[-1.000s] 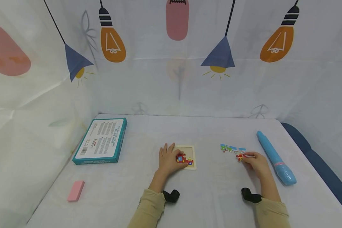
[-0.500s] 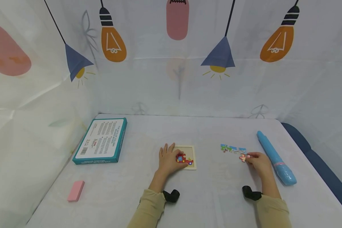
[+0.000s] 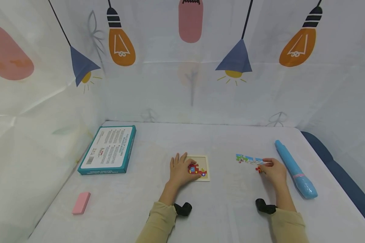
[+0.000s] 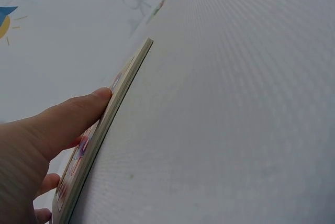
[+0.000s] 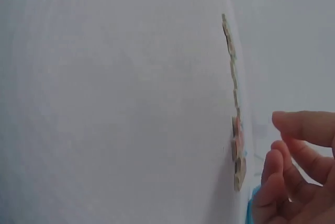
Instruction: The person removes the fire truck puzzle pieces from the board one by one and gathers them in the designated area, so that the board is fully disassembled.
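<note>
Small red wooden-looking jigsaw piece [image 3: 258,169], on the white table [image 3: 222,202] beside a blue-and-green row of pieces [image 3: 246,158].
Pinched half a second ago, it now lies clear of the right hand [image 3: 274,171], whose fingers are narrowly parted; placing apparently remains undone. The left hand [image 3: 180,171], fingers spread, rests on the pale square wooden frame [image 3: 208,168], well apart.

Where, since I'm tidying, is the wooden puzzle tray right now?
In the head view, the wooden puzzle tray lies below centre, the left hand on its left part, a row of puzzle pieces to its right.
</note>
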`<state>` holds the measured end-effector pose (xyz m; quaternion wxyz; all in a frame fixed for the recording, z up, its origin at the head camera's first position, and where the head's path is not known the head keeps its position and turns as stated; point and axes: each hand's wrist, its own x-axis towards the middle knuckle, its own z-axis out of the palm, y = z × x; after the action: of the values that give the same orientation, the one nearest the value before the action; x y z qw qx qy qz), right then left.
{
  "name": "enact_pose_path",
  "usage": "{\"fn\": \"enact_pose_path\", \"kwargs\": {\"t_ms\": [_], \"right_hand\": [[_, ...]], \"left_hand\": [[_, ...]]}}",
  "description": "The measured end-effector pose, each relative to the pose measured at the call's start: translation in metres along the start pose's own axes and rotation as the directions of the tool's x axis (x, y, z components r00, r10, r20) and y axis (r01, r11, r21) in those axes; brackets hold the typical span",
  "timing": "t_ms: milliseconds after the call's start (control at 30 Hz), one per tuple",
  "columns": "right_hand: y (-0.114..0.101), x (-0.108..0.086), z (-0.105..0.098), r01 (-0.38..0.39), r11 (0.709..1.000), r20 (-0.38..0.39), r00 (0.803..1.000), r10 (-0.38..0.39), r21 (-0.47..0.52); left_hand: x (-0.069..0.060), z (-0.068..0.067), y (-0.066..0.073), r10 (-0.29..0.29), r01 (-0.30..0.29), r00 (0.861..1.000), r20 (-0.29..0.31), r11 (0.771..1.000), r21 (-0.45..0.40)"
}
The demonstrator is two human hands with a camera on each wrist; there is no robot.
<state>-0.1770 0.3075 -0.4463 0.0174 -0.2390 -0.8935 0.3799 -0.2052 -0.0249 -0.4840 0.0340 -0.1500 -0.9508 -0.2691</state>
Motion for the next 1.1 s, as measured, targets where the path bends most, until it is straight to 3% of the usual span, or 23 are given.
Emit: {"fn": "enact_pose_path", "kwargs": {"t_ms": [200,567,1100], "right_hand": [[-0.016,-0.006,0.014,0.109,0.988,0.018,0.994,-0.112,0.105],[-0.045,-0.016,0.045,0.186,0.959,0.109,0.971,-0.213,0.212],[-0.082,-0.031,0.099,0.181,0.942,0.193,0.951,-0.240,0.281]], "left_hand": [[0.000,0.000,0.000,0.001,-0.001,1.000,-0.001,1.000,0.001],[0.001,0.002,-0.001,-0.031,0.031,0.999,0.018,0.999,0.019],[0.003,0.006,-0.004,-0.033,0.033,0.999,0.003,0.999,0.001]]}}
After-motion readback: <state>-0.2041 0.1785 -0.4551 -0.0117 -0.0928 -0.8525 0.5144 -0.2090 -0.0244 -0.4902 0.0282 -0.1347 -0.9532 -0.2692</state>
